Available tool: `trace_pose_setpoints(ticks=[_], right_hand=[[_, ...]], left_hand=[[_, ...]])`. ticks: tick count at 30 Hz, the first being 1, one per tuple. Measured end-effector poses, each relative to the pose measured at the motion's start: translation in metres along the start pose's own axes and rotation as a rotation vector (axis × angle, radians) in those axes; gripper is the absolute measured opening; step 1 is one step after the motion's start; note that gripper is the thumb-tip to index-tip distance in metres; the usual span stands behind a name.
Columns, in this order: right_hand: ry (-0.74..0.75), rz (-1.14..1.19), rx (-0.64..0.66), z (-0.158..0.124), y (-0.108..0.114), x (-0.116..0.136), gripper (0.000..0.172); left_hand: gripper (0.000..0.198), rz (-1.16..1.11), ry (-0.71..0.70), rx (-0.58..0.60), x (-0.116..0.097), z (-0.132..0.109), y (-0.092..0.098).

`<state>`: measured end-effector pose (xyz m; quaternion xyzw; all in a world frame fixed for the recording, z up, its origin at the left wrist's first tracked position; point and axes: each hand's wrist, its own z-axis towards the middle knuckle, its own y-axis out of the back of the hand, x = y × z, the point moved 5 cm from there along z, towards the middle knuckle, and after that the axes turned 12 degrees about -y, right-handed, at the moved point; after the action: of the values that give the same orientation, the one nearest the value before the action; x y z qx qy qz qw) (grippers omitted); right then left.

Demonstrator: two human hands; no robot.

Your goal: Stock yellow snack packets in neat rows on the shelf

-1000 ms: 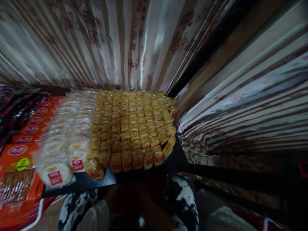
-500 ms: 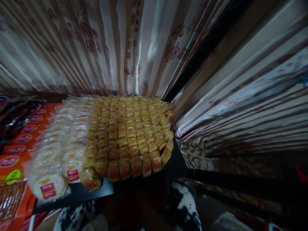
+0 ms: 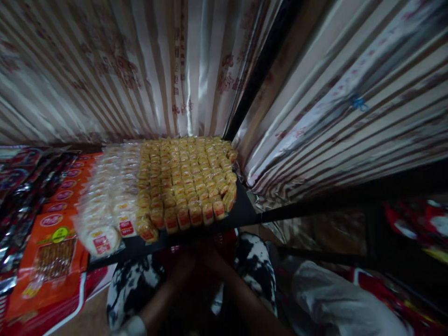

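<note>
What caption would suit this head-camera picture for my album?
Rows of small yellow snack packs on a black shelf, pale round crackers beside them.

On dark shelf [image 3: 245,212]: rows of yellow snack packs [image 3: 185,177], white cracker packs [image 3: 108,200] alongside.

glossy striped sheeting [image 3: 105,70] with small red marks lines the back wall and the right wall [image 3: 350,93]. a black post [image 3: 261,70] stands in the corner between them, behind a dark surface [image 3: 245,212]. the light is dim; a patch of tan floor [image 3: 94,319] shows lower left.

hands [image 3: 198,253] shadowed under shelf [image 3: 245,215], fingers indistinct
</note>
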<state>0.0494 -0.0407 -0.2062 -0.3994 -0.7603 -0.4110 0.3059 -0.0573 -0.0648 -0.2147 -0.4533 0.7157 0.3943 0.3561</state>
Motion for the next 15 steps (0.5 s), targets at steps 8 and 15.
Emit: trace_pose_setpoints(ticks=[8,15], right_hand=[[0.018,-0.02,0.378,-0.057,0.047,0.029,0.03],[-0.036,0.289,0.39,-0.069,0.081,0.077,0.036]], left_hand=[[0.015,-0.005,-0.063,-0.023,-0.024,-0.05,0.005],[0.04,-0.278,-0.277,-0.052,-0.104,-0.057,0.026]])
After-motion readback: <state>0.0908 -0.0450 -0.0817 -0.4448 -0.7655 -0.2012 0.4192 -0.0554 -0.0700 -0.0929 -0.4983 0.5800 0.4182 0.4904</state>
